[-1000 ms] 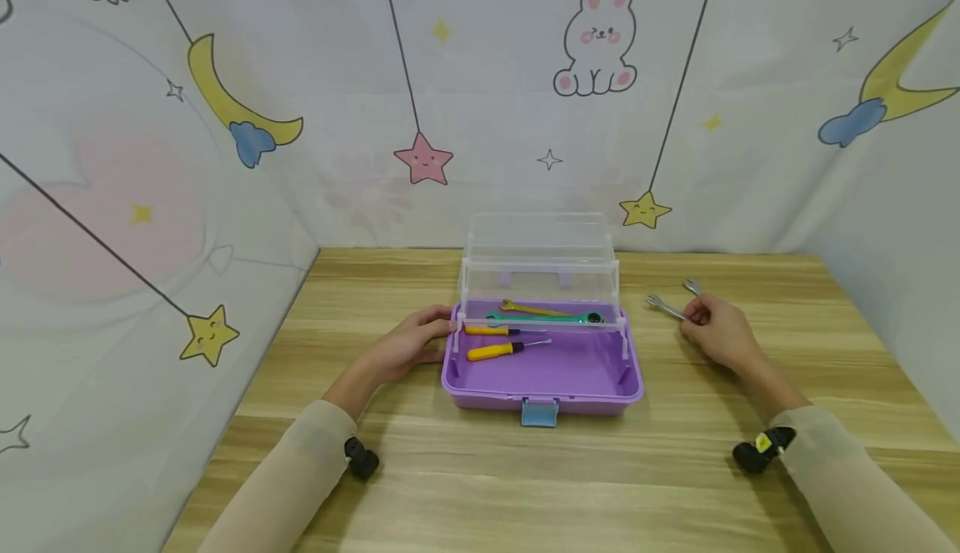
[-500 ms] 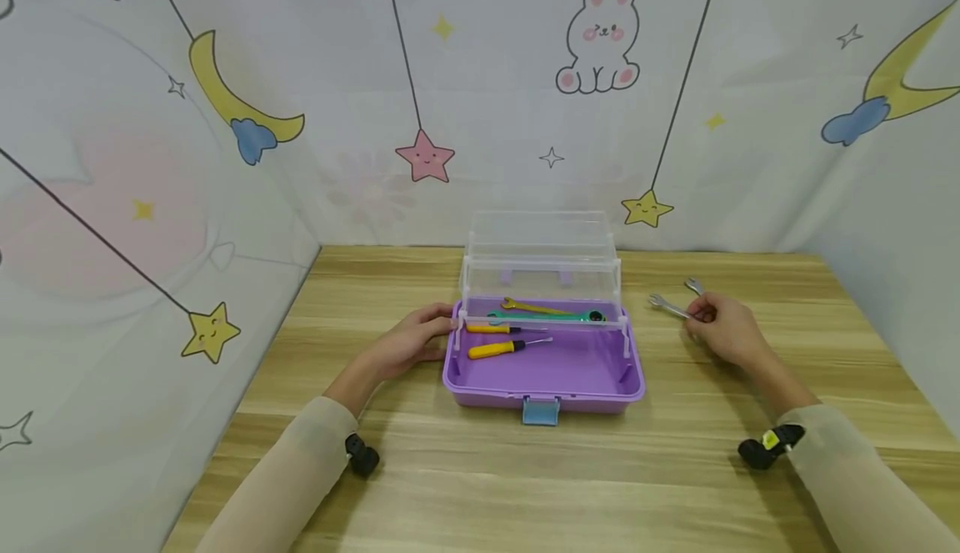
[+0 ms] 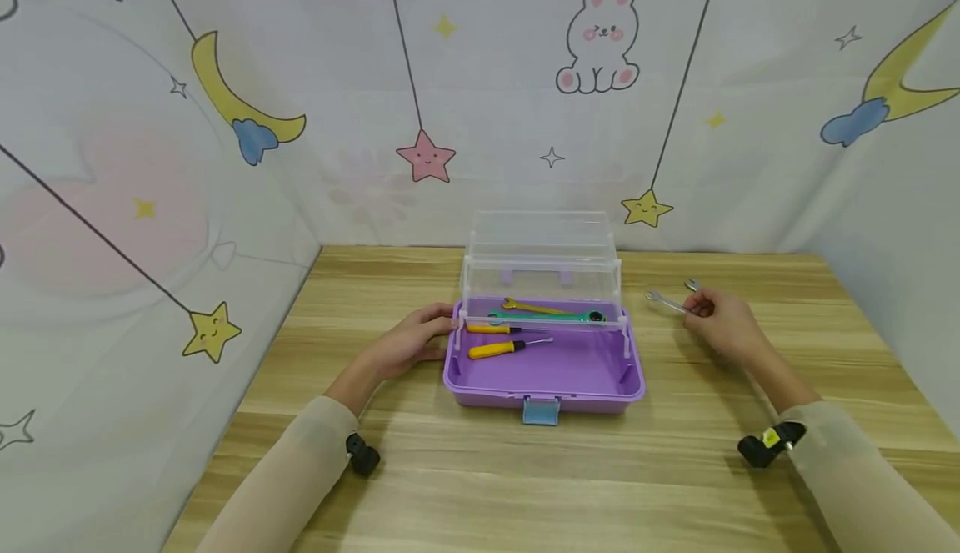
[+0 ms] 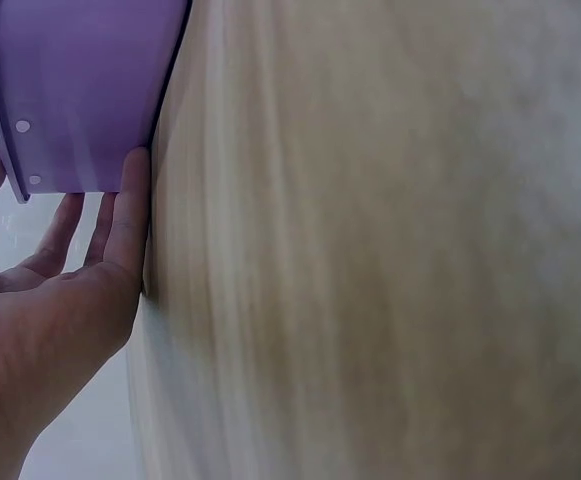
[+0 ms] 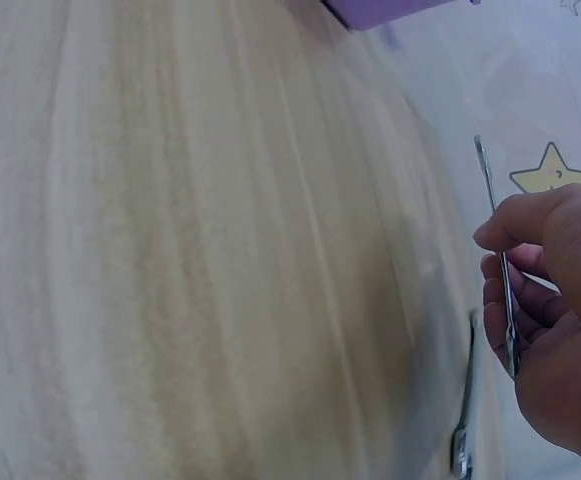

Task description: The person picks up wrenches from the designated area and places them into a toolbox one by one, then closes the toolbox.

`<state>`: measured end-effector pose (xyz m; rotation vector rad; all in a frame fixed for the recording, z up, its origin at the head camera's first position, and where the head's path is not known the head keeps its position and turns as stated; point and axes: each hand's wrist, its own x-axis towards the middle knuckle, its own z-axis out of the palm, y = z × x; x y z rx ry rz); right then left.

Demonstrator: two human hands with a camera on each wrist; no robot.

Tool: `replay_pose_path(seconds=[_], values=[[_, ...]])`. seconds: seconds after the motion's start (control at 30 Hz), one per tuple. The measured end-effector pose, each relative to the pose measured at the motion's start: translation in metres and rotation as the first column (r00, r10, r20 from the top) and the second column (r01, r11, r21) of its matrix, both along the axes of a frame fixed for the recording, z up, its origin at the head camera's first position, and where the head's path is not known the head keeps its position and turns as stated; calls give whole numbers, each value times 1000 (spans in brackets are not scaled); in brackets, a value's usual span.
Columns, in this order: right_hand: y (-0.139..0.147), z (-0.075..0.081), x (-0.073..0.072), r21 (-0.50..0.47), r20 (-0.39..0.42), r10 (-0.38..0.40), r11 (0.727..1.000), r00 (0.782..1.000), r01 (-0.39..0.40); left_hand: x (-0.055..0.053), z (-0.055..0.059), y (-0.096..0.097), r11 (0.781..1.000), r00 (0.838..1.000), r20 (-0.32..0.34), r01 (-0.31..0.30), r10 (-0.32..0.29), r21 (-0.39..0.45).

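Between the thumb and fingers of my right hand [image 3: 726, 326] is a silver wrench [image 3: 666, 302], its open end pointing left toward the box; the right wrist view shows its thin edge [image 5: 488, 180]. A second silver wrench [image 3: 692, 284] lies on the table just behind that hand, partly covered by it. My left hand [image 3: 405, 343] rests against the left end of the purple toolbox [image 3: 542, 407], fingers extended along its end wall and thumb at the rim in the left wrist view. Inside the box lie two yellow-handled screwdrivers [image 3: 495, 351], a green wrench [image 3: 543, 318] and a gold wrench [image 3: 528, 308].
The toolbox's clear lid and tray [image 3: 540, 240] stand raised at its back, and its blue latch [image 3: 541, 411] hangs down in front. Wood-grain table [image 3: 555, 486] surrounds the box. A printed cloth wall [image 3: 495, 103] rises close behind it.
My right hand has shifted slightly right, and the held wrench has turned a little, its open end swinging slightly up and left. The left hand and toolbox stay in place.
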<state>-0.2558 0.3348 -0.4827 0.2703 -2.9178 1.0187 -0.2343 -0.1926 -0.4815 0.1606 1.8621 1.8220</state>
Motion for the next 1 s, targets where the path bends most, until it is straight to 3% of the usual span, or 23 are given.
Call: replay_pose_path(seconds=[0.17,0.73,1.0], values=[[-5,12,0,-4,15,13,1000,1000,-13,0,0,-1,1000,1000,-2,6,-6,-1],[-19,54,6,-34,-93,45,998,995,-48,0,-2,-1,1000,1000,-5,-7,7,10],[-36,77,13,-112,-121,61,991,991,-74,-1,-2,0,1000,1000,-4,-7,7,13]])
